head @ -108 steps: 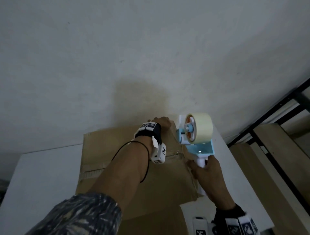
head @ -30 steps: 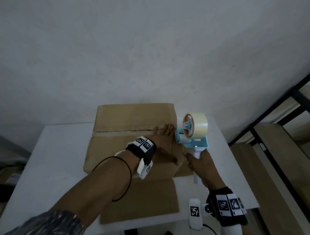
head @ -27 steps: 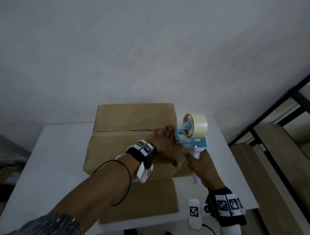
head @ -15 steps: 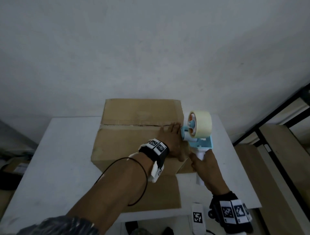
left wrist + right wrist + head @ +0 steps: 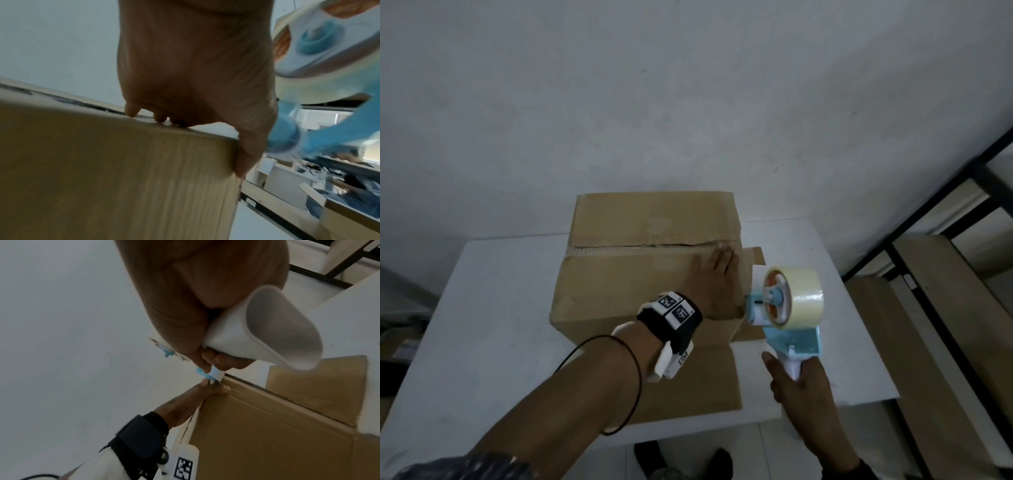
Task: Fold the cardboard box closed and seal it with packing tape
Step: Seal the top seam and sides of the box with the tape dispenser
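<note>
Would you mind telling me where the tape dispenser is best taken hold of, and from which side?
Grip the tape dispenser by its white handle, coming from the near side, as the right hand does now. The handle is the one plain shaft and points toward the person; the tape roll and blue frame sit at the far end, facing the cardboard box.

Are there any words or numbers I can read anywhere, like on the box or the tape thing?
No readable words or numbers anywhere.
Cardboard box: plain brown, no print visible.
Tape dispenser: no label or brand showing.
Left wristband: black-and-white square code patterns, not letters.
White tag under that wrist: another square code pattern, no text.
</note>
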